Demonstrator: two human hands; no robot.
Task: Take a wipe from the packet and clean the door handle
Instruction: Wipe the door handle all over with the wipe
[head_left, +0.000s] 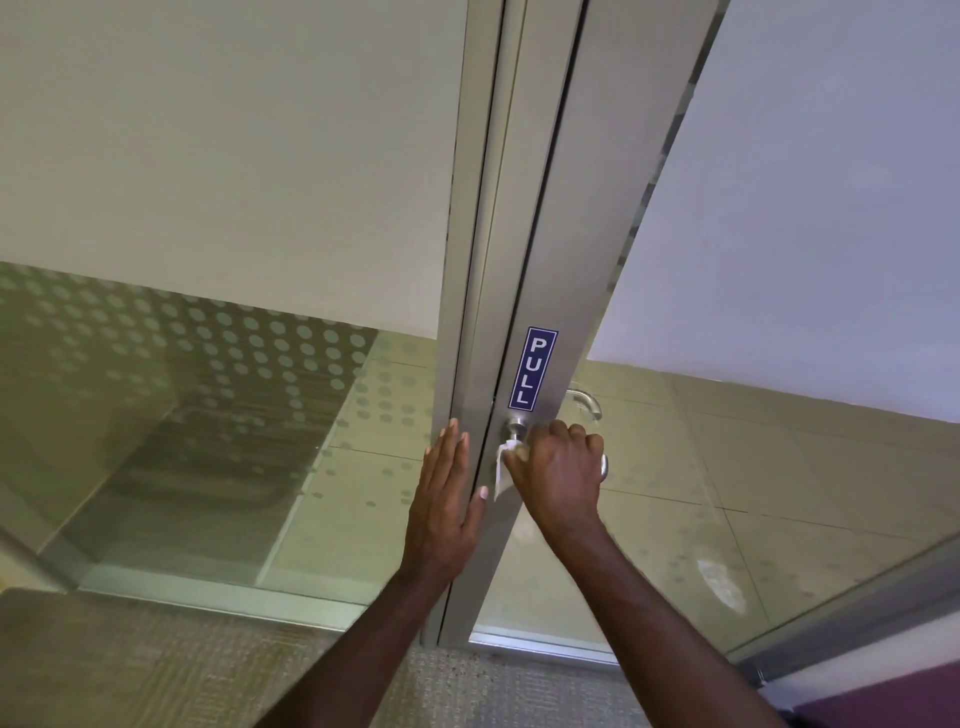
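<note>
A silver lever door handle (515, 429) sits on the grey metal door stile, just below a blue PULL sticker (533, 368). My right hand (558, 467) is closed around the handle's grip with a white wipe (503, 466) pressed against it; a corner of the wipe hangs down to the left of my fist. Only the handle's round base and its far tip show. My left hand (445, 499) lies flat with fingers spread against the metal frame beside the door's edge. The wipe packet is not in view.
A second handle (587, 400) shows through the glass on the door's far side. Frosted glass panels with a dot pattern flank the frame (462, 291). Carpet (156, 670) lies below, and a tiled floor shows behind the glass.
</note>
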